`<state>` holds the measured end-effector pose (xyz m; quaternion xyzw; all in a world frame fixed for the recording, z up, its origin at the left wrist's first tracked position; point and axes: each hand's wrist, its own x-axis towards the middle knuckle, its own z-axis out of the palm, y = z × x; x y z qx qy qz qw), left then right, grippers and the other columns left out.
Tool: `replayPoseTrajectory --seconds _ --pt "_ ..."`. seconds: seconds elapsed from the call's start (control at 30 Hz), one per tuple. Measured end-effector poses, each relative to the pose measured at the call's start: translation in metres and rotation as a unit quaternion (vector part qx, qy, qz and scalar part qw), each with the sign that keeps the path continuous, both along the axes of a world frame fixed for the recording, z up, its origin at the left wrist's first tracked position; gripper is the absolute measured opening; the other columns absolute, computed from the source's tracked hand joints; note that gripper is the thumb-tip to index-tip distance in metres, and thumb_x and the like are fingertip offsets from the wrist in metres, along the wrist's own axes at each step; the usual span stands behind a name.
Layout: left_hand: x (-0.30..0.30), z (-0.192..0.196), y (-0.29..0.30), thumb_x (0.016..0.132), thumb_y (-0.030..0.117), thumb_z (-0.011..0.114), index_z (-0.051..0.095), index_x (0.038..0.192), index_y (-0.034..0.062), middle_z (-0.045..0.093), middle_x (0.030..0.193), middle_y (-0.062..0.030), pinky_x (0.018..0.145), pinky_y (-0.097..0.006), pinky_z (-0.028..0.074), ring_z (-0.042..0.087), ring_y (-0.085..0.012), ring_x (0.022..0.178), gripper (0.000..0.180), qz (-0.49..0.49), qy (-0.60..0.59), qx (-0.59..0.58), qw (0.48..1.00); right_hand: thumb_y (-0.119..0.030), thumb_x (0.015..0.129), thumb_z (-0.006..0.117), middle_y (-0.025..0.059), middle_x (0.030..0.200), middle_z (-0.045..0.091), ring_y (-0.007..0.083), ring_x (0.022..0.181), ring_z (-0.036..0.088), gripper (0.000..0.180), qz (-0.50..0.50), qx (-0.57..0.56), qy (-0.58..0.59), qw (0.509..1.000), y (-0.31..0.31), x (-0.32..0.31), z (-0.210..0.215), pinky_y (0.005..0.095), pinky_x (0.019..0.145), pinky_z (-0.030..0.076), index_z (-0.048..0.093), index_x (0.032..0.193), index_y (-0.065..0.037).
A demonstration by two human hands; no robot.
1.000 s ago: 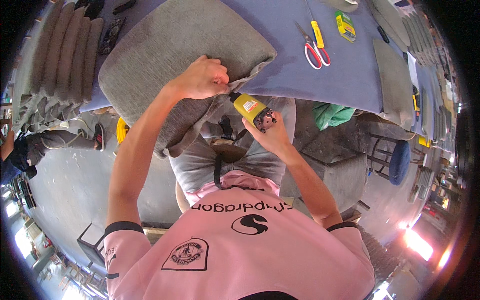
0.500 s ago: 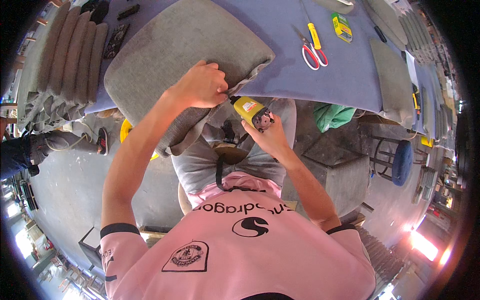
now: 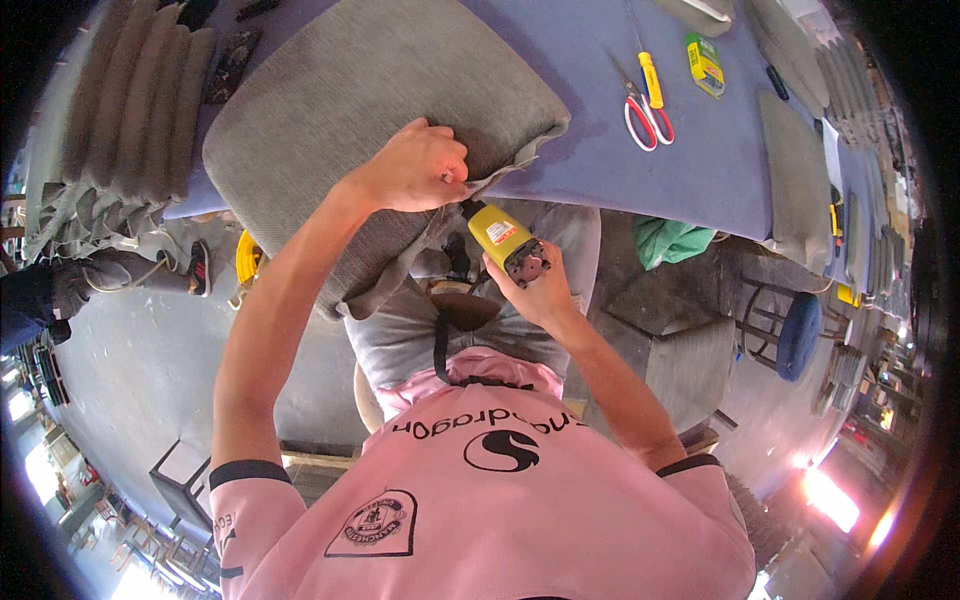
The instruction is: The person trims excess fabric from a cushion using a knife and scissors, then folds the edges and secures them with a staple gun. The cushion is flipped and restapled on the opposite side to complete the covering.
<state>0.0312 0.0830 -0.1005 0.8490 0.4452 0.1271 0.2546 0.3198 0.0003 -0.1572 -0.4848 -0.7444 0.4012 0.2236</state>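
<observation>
A grey fabric-covered seat cushion (image 3: 370, 80) lies tilted on the near edge of the blue-covered table, its near side overhanging my lap. Closed on the loose fabric at the cushion's near right edge is my left hand (image 3: 420, 165), with its fingers curled. My right hand (image 3: 540, 290) grips a yellow and black staple gun (image 3: 495, 230) from behind. The gun's black nose meets the cushion's edge just beside my left fingers. Its tip is hidden at the fabric fold, and the gun's handle is mostly covered by my hand.
Red-and-white-handled scissors (image 3: 648, 120), a yellow-handled screwdriver (image 3: 651, 80) and a green-yellow box (image 3: 705, 65) lie on the table. Grey cushions (image 3: 130, 110) stand stacked at left. Right of my legs are green cloth (image 3: 670, 238) and a blue-seated stool (image 3: 798, 335). Another person's leg (image 3: 120, 275) shows at left.
The view has shifted slightly, so the table items appear farther right and lower. My left hand stays on the fabric and the staple gun's nose remains at the cushion's edge.
</observation>
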Motion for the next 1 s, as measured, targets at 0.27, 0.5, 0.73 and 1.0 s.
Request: replayPoseTrajectory --seconds 0.27,0.5,0.73,1.0 --pt "-0.003 -0.003 -0.005 0.093 0.036 0.079 0.073 0.072 0.0126 0.059 0.078 -0.0009 0.089 -0.044 0.04 0.059 -0.0245 0.093 0.032 0.016 -0.021 0.023 0.999 -0.029 0.09 0.089 0.02 0.107 0.081 0.0297 0.094 0.08 0.047 -0.025 -0.15 0.003 0.988 -0.001 -0.014 0.045 0.0405 0.087 0.061 0.075 0.122 0.003" --pt "0.0 -0.009 -0.005 0.091 0.036 0.08 0.072 0.071 0.0123 0.061 0.078 -0.0009 0.087 -0.042 0.04 0.06 -0.025 0.092 0.033 0.008 -0.043 0.037 0.998 -0.03 0.092 0.087 0.0177 0.098 0.082 0.0292 0.089 0.08 0.041 -0.055 -0.127 0.063 0.988 -0.018 -0.005 -0.026 0.0394 0.084 0.061 0.077 0.114 0.003" --pt "-0.001 -0.005 0.001 0.092 0.036 0.079 0.072 0.075 0.0104 0.065 0.079 -0.0051 0.09 -0.047 0.046 0.064 -0.0285 0.093 0.032 0.043 -0.028 0.076 0.996 -0.033 0.092 0.088 0.0161 0.098 0.082 0.0286 0.087 0.079 0.044 -0.02 -0.121 0.097 0.988 -0.003 -0.001 0.046 0.0392 0.083 0.061 0.077 0.114 0.004" --pt "0.031 0.045 -0.006 0.099 0.045 0.066 0.079 0.082 0.0083 0.073 0.084 -0.0145 0.097 -0.05 0.053 0.07 -0.0366 0.102 0.043 0.033 0.216 -0.006 0.976 -0.04 0.091 0.09 0.0186 0.11 0.082 0.0284 0.103 0.078 0.053 -0.108 -0.116 0.056 0.986 -0.004 0.036 0.03 0.0412 0.096 0.059 0.078 0.12 0.002"
